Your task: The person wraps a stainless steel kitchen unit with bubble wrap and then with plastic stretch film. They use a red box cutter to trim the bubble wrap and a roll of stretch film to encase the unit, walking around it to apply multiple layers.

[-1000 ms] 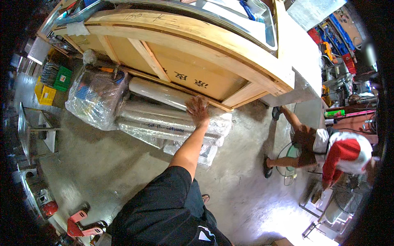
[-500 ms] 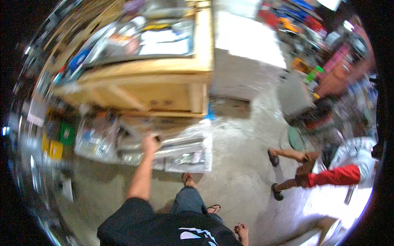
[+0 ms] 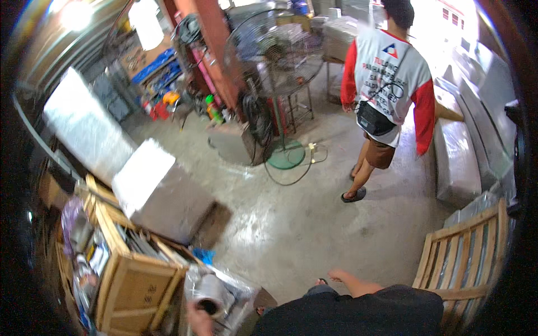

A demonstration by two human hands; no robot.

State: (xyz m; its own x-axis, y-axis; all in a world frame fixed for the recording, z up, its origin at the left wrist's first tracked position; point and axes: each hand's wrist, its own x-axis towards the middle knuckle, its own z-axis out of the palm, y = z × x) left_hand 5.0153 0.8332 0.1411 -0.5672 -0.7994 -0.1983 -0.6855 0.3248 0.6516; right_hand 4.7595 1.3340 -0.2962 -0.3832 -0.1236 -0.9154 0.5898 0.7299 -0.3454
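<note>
At the lower left, my left hand point(image 3: 199, 320) is closed on the end of a roll of clear stretch film point(image 3: 210, 288), whose dark hollow core faces me. The roll is above a plastic-wrapped bundle point(image 3: 238, 281) on the floor, beside a wooden crate point(image 3: 137, 291). My right hand point(image 3: 338, 275) is held out in front of my dark shirt, over the concrete floor. Its fingers look loosely extended, a little blurred, and I see nothing in them.
A wrapped box point(image 3: 174, 199) stands behind the crate. Ahead are a large pedestal fan point(image 3: 274, 53) with a cord on the floor and a red post point(image 3: 210, 47). A person point(image 3: 386, 89) faces away at the right. A slatted wooden pallet point(image 3: 462, 252) is at the lower right.
My view has swung right and up, so the crate now sits at lower left. My left hand still holds the roll. The other person now stands farther ahead, facing away.
</note>
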